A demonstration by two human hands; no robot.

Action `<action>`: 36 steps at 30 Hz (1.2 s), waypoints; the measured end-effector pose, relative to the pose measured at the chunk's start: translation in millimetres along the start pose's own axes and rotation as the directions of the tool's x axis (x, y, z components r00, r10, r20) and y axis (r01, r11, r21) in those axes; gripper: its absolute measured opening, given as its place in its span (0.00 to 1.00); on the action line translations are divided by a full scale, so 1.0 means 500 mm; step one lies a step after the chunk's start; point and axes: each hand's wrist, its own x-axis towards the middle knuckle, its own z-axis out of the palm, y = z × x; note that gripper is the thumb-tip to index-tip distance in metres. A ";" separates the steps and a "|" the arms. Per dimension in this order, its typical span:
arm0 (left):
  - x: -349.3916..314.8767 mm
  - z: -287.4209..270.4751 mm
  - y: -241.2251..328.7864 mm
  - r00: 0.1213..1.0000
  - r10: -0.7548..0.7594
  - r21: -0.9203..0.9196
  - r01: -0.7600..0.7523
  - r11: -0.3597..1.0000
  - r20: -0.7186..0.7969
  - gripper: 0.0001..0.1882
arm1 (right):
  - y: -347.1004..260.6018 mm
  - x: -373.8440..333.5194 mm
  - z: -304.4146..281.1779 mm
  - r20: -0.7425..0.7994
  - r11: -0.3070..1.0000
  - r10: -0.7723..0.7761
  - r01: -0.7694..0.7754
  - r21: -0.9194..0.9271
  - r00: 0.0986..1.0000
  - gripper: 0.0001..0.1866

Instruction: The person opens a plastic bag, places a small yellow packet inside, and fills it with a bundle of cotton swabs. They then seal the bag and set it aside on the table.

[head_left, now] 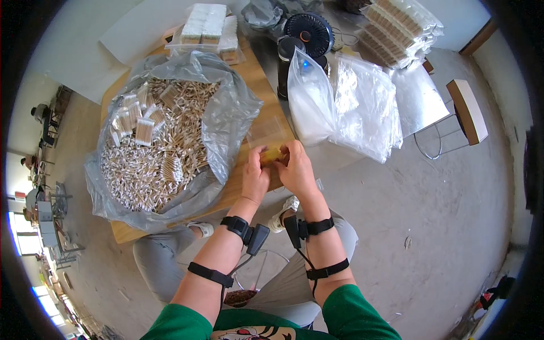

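Both hands meet at the table's right edge around a small yellow object (pixel 273 154), partly hidden by the fingers, so its kind is unclear. My left hand (pixel 256 174) grips its left side with bent fingers. From the other side, my right hand (pixel 298 170) pinches it between thumb and fingers. Left of the hands, a large grey plastic bag (pixel 232 116) lies spread wide on the table, full of loose cotton swabs (pixel 136 175). Several bundles of swabs (pixel 145 131) rest on top of the heap. A flat clear plastic bag (pixel 266 131) lies just beyond the fingers.
Beyond my right hand are an upright clear bag (pixel 310 107) and a stack of clear plastic bags (pixel 368 107). A black fan (pixel 309 35) and a dark cylinder (pixel 283 68) stand behind. Packed swabs (pixel 396 31) are piled far right; white packs (pixel 204 25) sit at the wooden table's (pixel 258 65) far end.
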 end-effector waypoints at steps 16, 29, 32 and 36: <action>-0.003 0.008 -0.014 0.989 0.150 -0.019 -0.150 0.989 -0.006 0.30 | -0.024 -0.007 -0.003 0.098 0.997 -0.069 0.071 -0.013 0.993 0.18; -0.002 0.003 -0.012 0.966 0.257 0.177 -0.260 0.949 0.042 0.33 | -0.023 -0.020 0.001 0.100 0.993 -0.085 0.092 -0.072 0.991 0.24; -0.003 -0.001 -0.014 0.970 0.241 0.182 -0.244 0.953 0.036 0.32 | -0.028 -0.021 0.004 0.112 0.991 -0.090 0.100 -0.085 0.990 0.24; -0.002 0.004 -0.003 0.977 0.205 0.140 -0.210 0.968 0.053 0.32 | -0.020 -0.025 0.010 0.120 0.984 -0.108 0.124 -0.130 0.987 0.24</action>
